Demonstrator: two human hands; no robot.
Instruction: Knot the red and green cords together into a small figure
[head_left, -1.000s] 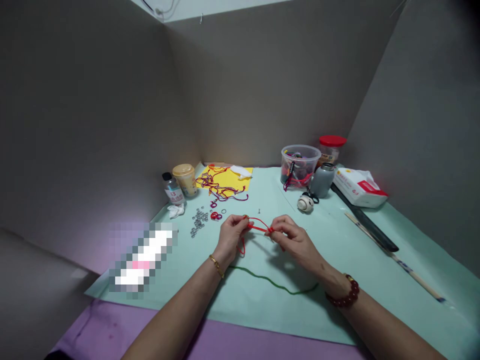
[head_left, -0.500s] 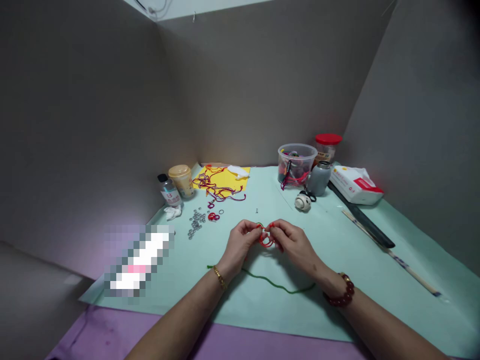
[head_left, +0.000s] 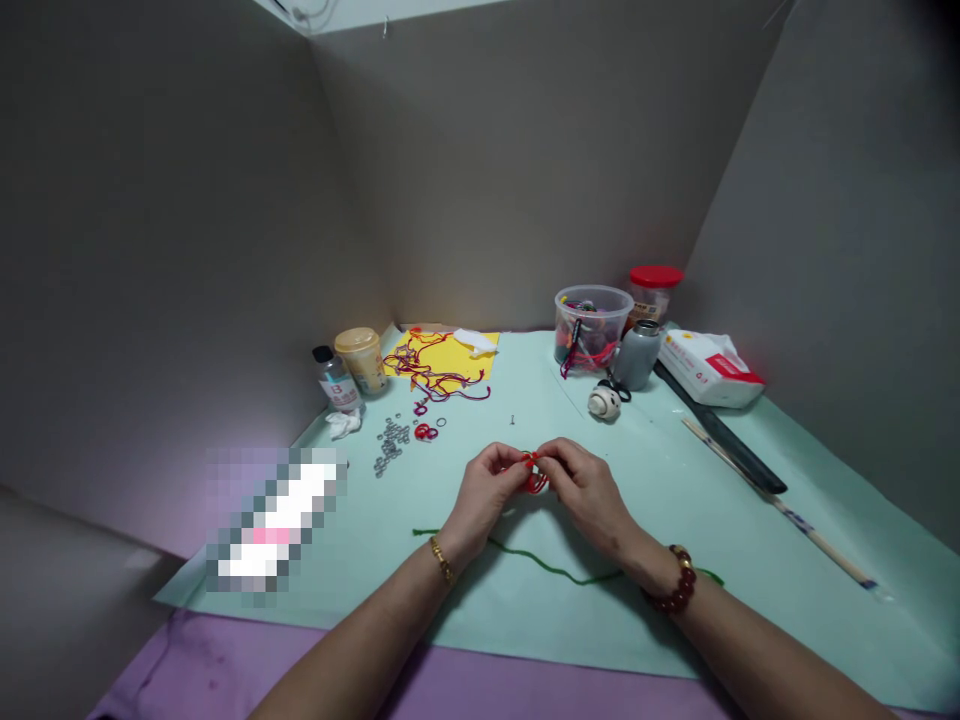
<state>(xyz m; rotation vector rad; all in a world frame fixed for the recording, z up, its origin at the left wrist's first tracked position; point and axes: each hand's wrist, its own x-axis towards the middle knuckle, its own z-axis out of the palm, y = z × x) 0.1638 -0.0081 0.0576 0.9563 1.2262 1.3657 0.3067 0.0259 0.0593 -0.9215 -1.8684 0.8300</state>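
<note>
Mint paper | grey walls | left hand, right hand: grip clamped on red cord, partly hidden

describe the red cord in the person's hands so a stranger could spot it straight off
On the pale green mat, look front and centre, where two bare hands meet. The red cord is the small looped bit pinched between the left hand and right hand, unlike the loose green cord below them or the small red loops lying beside the metal rings.
</note>
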